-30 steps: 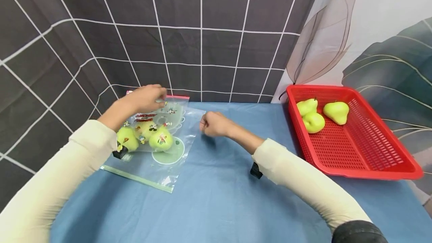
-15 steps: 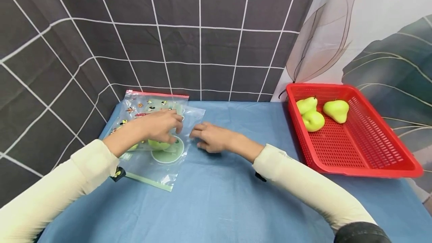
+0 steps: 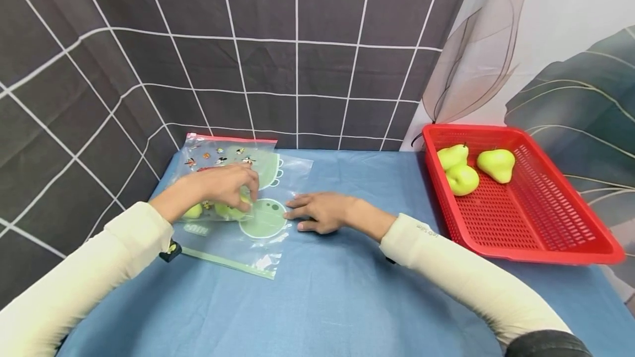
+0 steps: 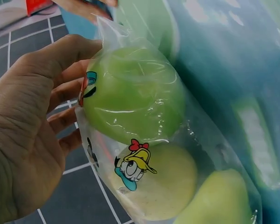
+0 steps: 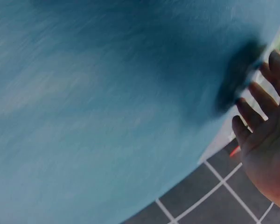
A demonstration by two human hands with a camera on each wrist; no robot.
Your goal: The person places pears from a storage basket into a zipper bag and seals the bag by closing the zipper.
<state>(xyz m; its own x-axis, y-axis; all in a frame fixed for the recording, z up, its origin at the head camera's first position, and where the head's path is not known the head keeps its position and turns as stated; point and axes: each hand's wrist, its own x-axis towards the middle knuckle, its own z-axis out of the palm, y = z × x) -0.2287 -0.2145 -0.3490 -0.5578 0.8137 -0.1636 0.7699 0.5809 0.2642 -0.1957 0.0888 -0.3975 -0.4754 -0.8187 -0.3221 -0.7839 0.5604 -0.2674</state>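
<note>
A clear zip bag with cartoon prints and a red closure strip lies at the back left with several green and yellowish pears inside. My left hand grips this bag at its right side, thumb and fingers around the plastic beside one fruit. Partly under it lies a second clear bag with light green prints and a green closure strip. At that bag's right edge rests my right hand, fingers spread, fingertips over the plastic. In the right wrist view the right hand shows relaxed fingers.
On the right stands a red perforated basket holding a few green pears. A blue cloth covers the table. Dark gridded fabric hangs behind and to the left, a white patterned curtain at the right.
My left hand has come down from above the printed bag to its right side. My right hand has uncurled and reached the lower bag's edge. The lower bag has shifted right.
</note>
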